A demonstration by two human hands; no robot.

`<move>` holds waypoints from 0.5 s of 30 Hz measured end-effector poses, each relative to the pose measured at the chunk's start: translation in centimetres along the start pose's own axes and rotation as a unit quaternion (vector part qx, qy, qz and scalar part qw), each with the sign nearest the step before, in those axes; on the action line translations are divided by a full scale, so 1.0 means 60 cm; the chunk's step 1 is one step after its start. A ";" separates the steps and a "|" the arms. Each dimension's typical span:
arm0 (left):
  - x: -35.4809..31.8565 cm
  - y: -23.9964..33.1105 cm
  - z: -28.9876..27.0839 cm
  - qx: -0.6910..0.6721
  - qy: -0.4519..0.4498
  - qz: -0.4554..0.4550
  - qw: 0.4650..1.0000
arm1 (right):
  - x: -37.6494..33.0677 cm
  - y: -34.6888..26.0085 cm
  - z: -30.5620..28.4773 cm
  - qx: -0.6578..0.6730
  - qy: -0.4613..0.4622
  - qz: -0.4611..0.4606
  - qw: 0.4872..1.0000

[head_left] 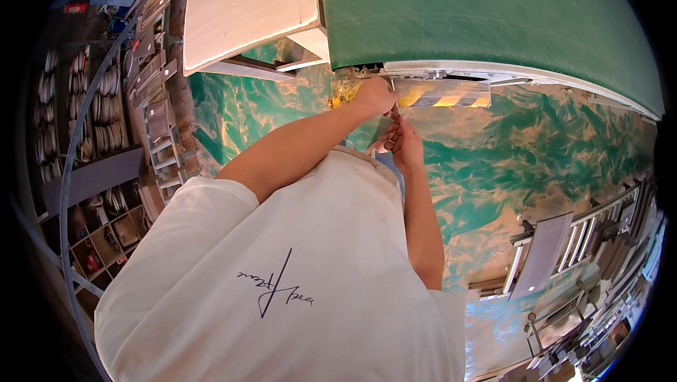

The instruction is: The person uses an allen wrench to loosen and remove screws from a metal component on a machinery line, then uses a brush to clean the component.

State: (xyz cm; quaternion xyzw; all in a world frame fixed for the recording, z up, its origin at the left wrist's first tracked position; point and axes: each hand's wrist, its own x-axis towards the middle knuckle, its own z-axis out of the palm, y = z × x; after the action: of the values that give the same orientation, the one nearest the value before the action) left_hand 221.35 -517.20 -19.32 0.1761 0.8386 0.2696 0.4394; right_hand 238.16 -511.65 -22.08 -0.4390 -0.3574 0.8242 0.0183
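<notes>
Tool: a small metal tool (pixel 390 141), pliers-like with looped handles, sits between the 2 hands, just below the edge of the green table; its exact kind is too small to tell.
Right hand: the right hand (pixel 407 144) is curled closed around the tool, fingers wrapped on its handles, thumb side up toward the table edge.
Left hand: the left hand (pixel 374 96) is closed in a loose fist just above the right hand, pressed at the table's edge — what it pinches, if anything, is hidden.
Striped bar: a metal bar (pixel 443 94) with yellow and black stripes runs along the table edge, touching the left hand's right side.
Table: a green table (pixel 493 15) fills the upper right, its pale rim curving rightward.
Board: a cream board (pixel 247 8) lies at upper left, beside the table.
Shirt: a white shirt (pixel 303 290) fills the lower middle — both forearms reach up from it.
Floor: a worn green floor (pixel 536 149) spreads around.
Racks: grey metal racks (pixel 159 100) stand at left, others (pixel 564 248) at lower right.
</notes>
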 end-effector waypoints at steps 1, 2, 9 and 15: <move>0.001 -0.001 0.000 0.009 0.002 0.006 1.000 | 0.003 0.002 0.001 -0.016 0.008 -0.028 0.999; 0.002 -0.003 0.001 0.018 0.004 0.012 1.000 | 0.007 0.005 0.002 -0.032 0.015 -0.056 0.998; 0.000 0.000 -0.003 0.091 0.016 0.028 0.995 | 0.009 0.016 0.021 -0.388 0.103 -0.404 0.822; -0.003 0.006 -0.013 0.122 0.018 0.036 0.992 | 0.002 0.011 0.025 -0.543 0.105 -0.523 0.649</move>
State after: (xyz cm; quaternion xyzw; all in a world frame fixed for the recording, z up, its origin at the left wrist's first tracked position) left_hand 220.85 -517.24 -18.62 0.2536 0.8662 0.1843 0.3891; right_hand 237.17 -512.95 -22.02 -0.1942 -0.9069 0.2852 0.2418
